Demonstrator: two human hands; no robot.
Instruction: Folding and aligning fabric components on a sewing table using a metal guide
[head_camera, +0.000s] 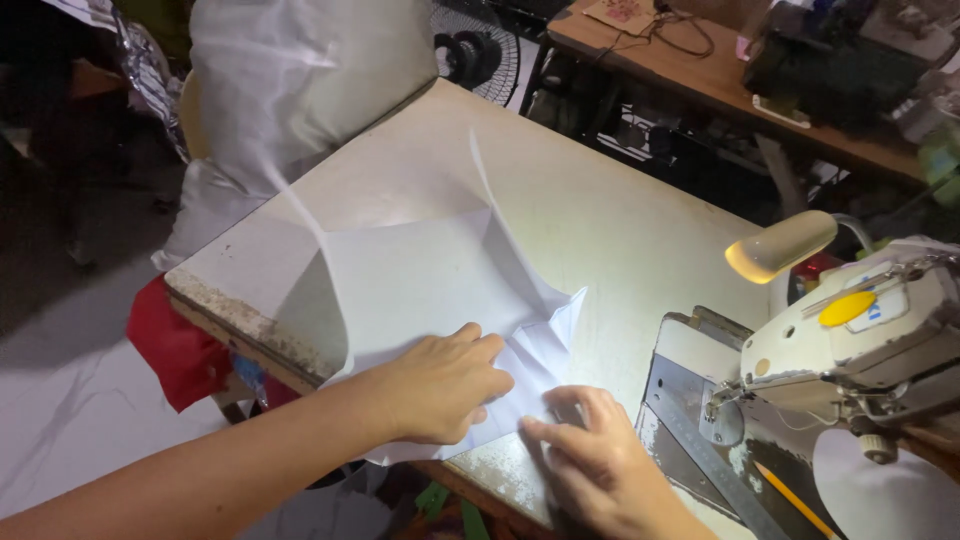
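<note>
Head view: your left hand (445, 385) lies flat, fingers together, pressing the white fabric (420, 280) at 6 o'clock on the table (600, 220). Your right hand (600, 460) at 5 o'clock rests open, fingertips on the fabric's folded corner, gripping nothing. Sewing machine (850, 340) and lamp (785, 245) sit at 3 o'clock.

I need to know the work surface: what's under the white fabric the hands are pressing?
The white fabric lies on the worn sewing table. The left hand and right hand press its near edge flat. Anything between fabric and tabletop is covered and cannot be seen.
</note>
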